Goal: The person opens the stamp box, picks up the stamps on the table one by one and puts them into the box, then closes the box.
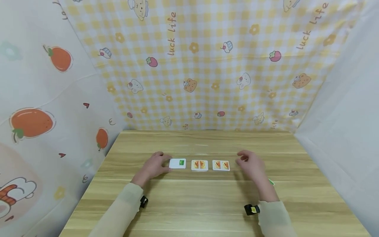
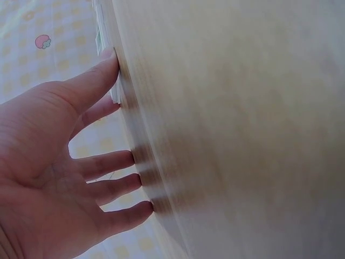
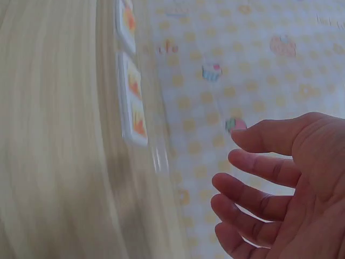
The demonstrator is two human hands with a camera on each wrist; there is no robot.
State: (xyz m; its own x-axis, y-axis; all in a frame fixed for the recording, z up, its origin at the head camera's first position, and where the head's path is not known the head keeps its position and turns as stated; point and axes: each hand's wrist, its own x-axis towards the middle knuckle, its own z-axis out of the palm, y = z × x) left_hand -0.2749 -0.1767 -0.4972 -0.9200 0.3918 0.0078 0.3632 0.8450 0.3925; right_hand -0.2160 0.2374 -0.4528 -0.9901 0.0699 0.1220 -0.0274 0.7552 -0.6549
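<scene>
In the head view, three small white cards or card stacks lie in a row on the wooden table. The left stack [image 1: 174, 163] has a green picture at its right end. On the middle stack [image 1: 199, 165] and the right stack [image 1: 220, 165], orange food-like pictures show. My left hand [image 1: 155, 164] pinches the left stack at its left end, thumb on the near side and index finger beyond it; its other fingertips [image 2: 141, 208] touch the table. To the right of the row, my right hand [image 1: 251, 163] hovers with loosely bent fingers and holds nothing.
Clear, shiny-edged plastic [image 1: 201, 149] lies behind the row. A green-marked card [image 1: 271, 182] peeks out beside the right forearm. Patterned cloth [image 1: 207, 65] hangs along the table's back edge, with more cloth at both sides.
</scene>
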